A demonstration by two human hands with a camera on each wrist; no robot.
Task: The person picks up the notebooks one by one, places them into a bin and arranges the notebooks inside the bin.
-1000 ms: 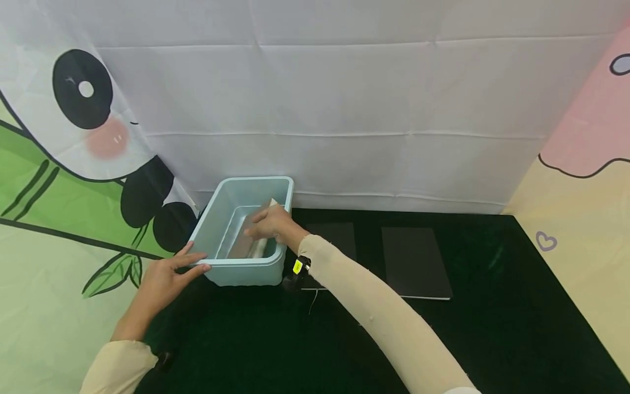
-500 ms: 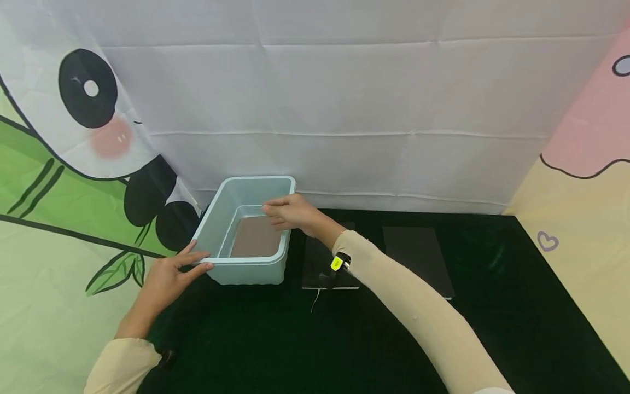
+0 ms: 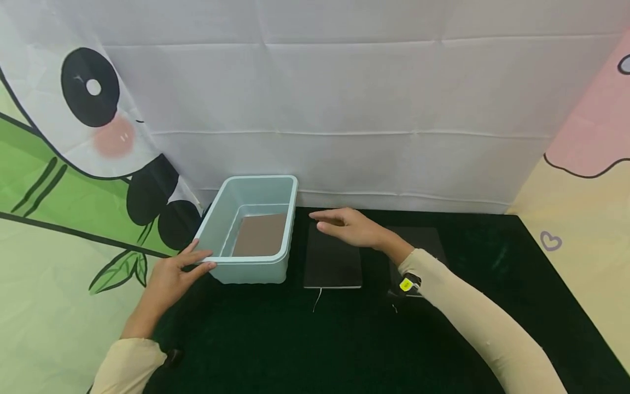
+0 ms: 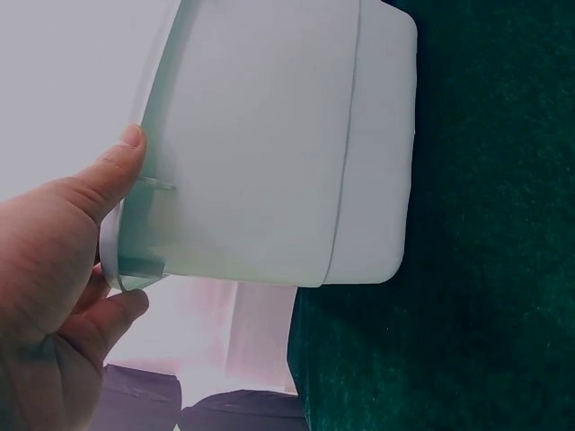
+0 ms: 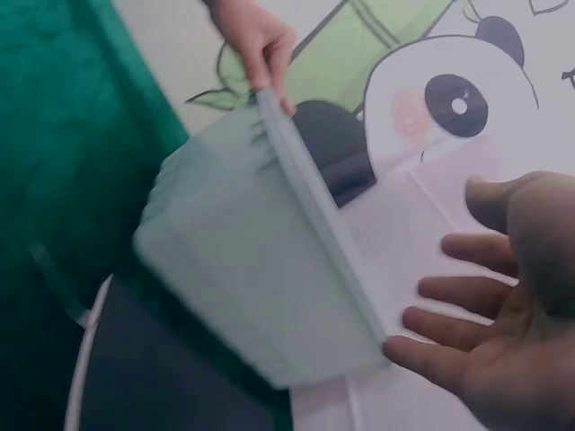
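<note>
Gripping the smooth rectangular plastic bin's (image 3: 223,230) rim, left hand (image 3: 169,276); right hand (image 3: 351,227) open-fingered, empty above matte notebook (image 3: 331,262).

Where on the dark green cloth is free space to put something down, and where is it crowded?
The front of the cloth, below the bin and the notebooks, lies bare. The far right, beyond the right notebook, is bare too. The back left is crowded: the bin with the left hand at its corner, the left notebook and the right hand over it.
</note>
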